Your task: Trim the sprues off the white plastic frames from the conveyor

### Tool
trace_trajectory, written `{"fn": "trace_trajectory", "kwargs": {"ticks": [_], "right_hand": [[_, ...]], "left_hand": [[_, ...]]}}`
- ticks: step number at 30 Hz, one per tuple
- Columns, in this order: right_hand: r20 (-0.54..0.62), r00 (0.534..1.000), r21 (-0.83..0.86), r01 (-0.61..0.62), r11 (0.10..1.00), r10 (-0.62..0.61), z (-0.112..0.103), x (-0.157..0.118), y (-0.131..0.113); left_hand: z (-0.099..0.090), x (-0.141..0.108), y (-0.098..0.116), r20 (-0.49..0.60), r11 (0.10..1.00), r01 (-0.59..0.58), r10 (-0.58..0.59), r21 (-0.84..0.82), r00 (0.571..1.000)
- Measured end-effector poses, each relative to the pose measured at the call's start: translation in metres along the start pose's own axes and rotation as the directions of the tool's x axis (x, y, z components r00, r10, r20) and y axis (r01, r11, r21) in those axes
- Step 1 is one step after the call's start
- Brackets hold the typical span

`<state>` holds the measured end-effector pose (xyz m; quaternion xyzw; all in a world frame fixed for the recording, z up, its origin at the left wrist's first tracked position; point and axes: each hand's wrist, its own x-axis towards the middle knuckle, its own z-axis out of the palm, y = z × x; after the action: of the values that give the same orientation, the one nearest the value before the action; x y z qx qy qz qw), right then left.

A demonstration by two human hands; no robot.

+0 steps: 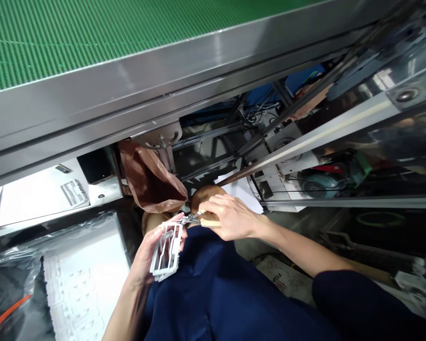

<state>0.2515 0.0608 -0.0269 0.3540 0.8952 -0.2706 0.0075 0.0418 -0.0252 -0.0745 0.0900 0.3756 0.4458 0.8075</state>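
In my left hand is a white plastic frame with long slots; it looks like two such pieces held together, one partly behind the other. My right hand is closed around the pale yellow handles of a pair of nippers. Their metal jaws point left and meet the upper end of the white frame, close to my left fingertips. Whether the jaws are gripping the plastic is too small to tell. Both hands are held over my lap, in front of a dark blue garment.
A green ribbed conveyor belt with a metal edge runs across the top. Beneath it hangs an open brown bag. At left are a dark phone-like device, papers and a plastic-lined box. Metal bars and machinery fill the right.
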Motion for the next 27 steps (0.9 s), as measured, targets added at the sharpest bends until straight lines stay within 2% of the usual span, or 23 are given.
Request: {"fn": "trace_trajectory", "kwargs": {"ticks": [4,14,16,18,20,23,27], "right_hand": [[0.034,0.999,-0.022,0.022,0.999,-0.022,-0.004,0.001,0.0],[0.13,0.991,-0.021,-0.012,1.0,0.015,-0.014,0.001,0.001],[0.127,0.992,0.042,-0.027,0.999,0.021,-0.013,0.001,0.001],[0.099,0.994,0.186,-0.068,0.98,0.051,-0.012,0.002,0.003],[0.041,0.991,0.354,-0.137,0.925,0.131,-0.009,0.003,0.005],[-0.029,0.952,0.564,-0.235,0.791,0.304,-0.002,0.006,0.009],[0.031,0.909,0.788,-0.278,0.549,0.416,0.014,0.01,0.009]], "left_hand": [[0.0,0.001,-0.001,0.014,0.999,0.0,-0.001,0.049,1.0],[-0.004,0.0,-0.002,0.073,0.991,-0.069,0.061,0.111,0.995],[-0.003,0.0,-0.002,0.065,0.995,-0.052,0.046,0.081,0.997],[-0.001,0.001,-0.002,0.056,0.999,-0.033,0.031,0.034,0.998],[0.001,0.002,-0.002,0.059,1.0,-0.025,0.025,-0.015,0.998],[0.003,0.004,-0.002,0.068,0.996,-0.043,0.048,-0.072,0.997],[0.001,0.009,-0.003,0.009,0.989,-0.044,0.045,-0.14,0.999]]}}
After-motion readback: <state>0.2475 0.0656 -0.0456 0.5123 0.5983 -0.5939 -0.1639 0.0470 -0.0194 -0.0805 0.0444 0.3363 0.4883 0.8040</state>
